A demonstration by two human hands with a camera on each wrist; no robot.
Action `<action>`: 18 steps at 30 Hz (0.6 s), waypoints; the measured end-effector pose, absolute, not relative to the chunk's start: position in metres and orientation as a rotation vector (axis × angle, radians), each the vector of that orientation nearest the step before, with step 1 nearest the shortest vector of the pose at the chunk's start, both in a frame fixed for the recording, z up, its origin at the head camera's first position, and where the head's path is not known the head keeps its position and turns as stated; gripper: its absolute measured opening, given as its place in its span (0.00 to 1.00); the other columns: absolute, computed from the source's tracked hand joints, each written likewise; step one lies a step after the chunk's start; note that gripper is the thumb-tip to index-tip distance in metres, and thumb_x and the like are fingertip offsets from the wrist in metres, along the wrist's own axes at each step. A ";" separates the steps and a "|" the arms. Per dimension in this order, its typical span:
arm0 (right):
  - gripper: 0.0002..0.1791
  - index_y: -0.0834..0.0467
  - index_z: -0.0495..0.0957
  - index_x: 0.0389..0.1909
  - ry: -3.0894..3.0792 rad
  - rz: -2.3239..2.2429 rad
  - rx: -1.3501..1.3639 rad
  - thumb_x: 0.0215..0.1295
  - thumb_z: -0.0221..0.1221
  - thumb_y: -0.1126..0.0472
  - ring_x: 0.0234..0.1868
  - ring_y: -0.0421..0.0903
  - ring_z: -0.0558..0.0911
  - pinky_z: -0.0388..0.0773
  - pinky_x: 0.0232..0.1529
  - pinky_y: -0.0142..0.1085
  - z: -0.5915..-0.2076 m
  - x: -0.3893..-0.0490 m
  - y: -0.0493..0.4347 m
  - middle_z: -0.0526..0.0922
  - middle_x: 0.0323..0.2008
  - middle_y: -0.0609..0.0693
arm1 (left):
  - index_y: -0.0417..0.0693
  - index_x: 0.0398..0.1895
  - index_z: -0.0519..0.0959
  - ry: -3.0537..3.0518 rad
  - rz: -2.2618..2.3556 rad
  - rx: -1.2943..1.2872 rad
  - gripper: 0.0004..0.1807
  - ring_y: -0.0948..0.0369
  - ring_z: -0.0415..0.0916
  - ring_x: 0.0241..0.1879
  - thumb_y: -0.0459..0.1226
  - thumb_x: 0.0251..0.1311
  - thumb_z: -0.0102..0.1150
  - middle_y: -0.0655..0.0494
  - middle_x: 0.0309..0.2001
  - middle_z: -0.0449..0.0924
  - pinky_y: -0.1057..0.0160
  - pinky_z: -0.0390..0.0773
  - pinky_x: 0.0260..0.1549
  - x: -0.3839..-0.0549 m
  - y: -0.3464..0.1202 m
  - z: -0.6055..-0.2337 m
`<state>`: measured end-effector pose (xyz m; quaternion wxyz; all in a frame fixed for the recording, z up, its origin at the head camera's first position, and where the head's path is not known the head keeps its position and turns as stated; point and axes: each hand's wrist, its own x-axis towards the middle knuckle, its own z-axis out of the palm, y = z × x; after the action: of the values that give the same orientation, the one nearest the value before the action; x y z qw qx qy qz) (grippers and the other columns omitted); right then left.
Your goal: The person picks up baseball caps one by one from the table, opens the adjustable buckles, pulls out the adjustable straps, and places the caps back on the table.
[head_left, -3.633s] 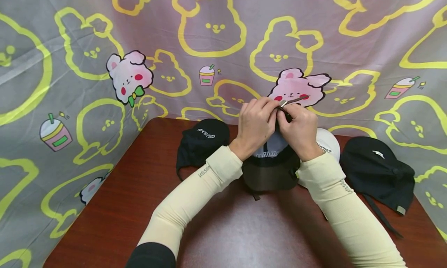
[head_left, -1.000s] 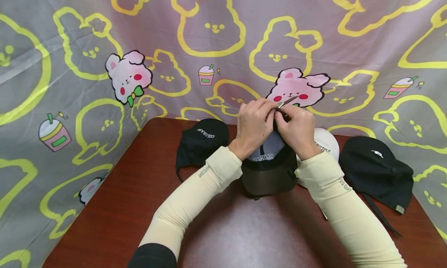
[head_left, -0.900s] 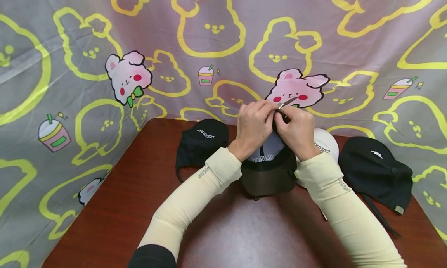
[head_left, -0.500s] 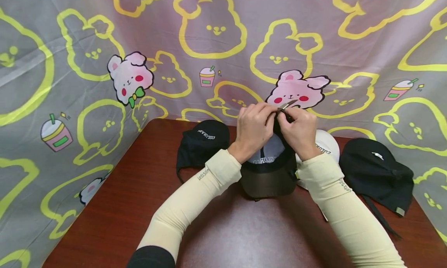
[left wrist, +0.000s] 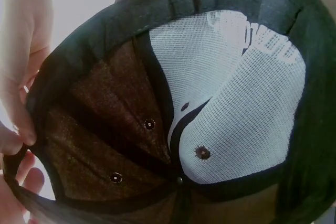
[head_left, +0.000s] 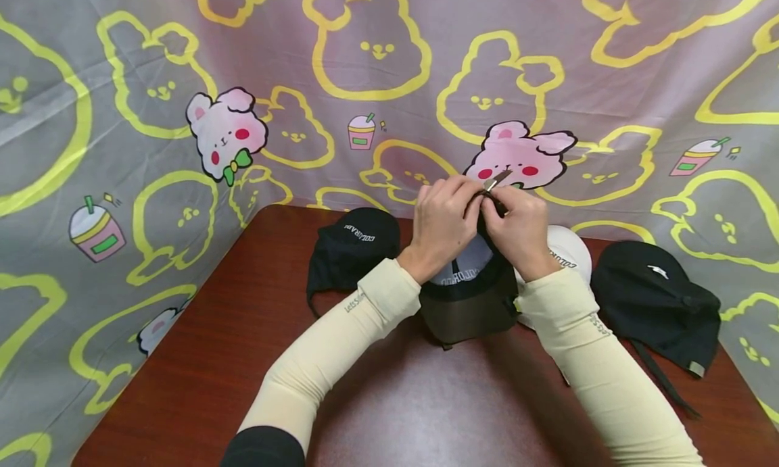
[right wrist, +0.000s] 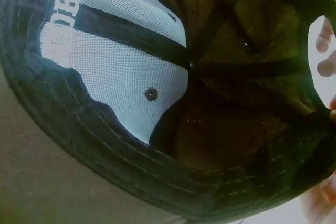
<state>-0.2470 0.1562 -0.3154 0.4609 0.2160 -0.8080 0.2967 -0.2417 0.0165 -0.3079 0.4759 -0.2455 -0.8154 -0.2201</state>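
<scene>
A dark brown baseball cap (head_left: 468, 318) hangs between my hands in the head view, its brim toward me and its hollow inside showing. My left hand (head_left: 447, 217) pinches the back strap at the top. Close beside it, my right hand (head_left: 517, 224) pinches the same strap near a shiny metal buckle (head_left: 490, 184). The strap's loose end (head_left: 504, 175) sticks up to the right from the buckle. In the left wrist view, white mesh lining (left wrist: 241, 114) fills the front panels, and fingers (left wrist: 21, 119) hold the left rim. The right wrist view shows fingertips (right wrist: 326, 66) behind the cap's back opening.
A black cap (head_left: 356, 251) lies on the brown table (head_left: 213, 359) to the left. Behind my right hand is a white cap (head_left: 572, 247), partly hidden. Farther right lies a black cap with a neck flap (head_left: 657, 291) and a long strap. A patterned cloth (head_left: 389, 68) hangs behind.
The strap's loose end beyond the buckle shows shorter and points more steeply up than at first. The cap has shifted slightly left and down. Both hands have stayed nearly in place.
</scene>
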 end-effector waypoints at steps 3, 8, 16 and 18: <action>0.09 0.68 0.84 0.28 -1.991 0.712 0.536 0.62 0.59 0.66 0.28 0.59 0.83 0.77 0.32 0.50 -0.315 -0.246 0.154 0.85 0.28 0.64 | 0.53 0.42 0.88 -1.972 -0.512 -0.605 0.11 0.61 0.81 0.38 0.40 0.68 0.55 0.60 0.42 0.87 0.62 0.74 0.40 -0.241 0.016 -0.306; 0.09 0.67 0.82 0.28 -1.995 0.700 0.539 0.63 0.59 0.65 0.29 0.59 0.83 0.77 0.33 0.51 -0.316 -0.243 0.151 0.85 0.28 0.63 | 0.53 0.41 0.88 -1.951 -0.470 -0.597 0.11 0.61 0.81 0.37 0.40 0.69 0.56 0.60 0.41 0.87 0.61 0.74 0.40 -0.240 0.014 -0.305; 0.10 0.67 0.83 0.32 -1.998 0.678 0.541 0.65 0.58 0.64 0.32 0.60 0.84 0.79 0.37 0.52 -0.318 -0.241 0.150 0.86 0.31 0.64 | 0.54 0.40 0.88 -1.948 -0.468 -0.589 0.11 0.63 0.81 0.37 0.41 0.69 0.55 0.62 0.40 0.88 0.64 0.73 0.39 -0.241 0.011 -0.306; 0.10 0.67 0.83 0.31 -1.989 0.674 0.544 0.65 0.57 0.64 0.31 0.60 0.84 0.79 0.36 0.51 -0.319 -0.241 0.149 0.86 0.30 0.64 | 0.54 0.39 0.88 -1.946 -0.481 -0.588 0.11 0.63 0.81 0.36 0.41 0.69 0.55 0.61 0.39 0.87 0.64 0.73 0.38 -0.240 0.011 -0.306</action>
<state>-0.2411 0.1495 -0.3185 0.4671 0.2216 -0.8107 0.2748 -0.2404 0.0111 -0.3063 0.5023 -0.2435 -0.8055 -0.1991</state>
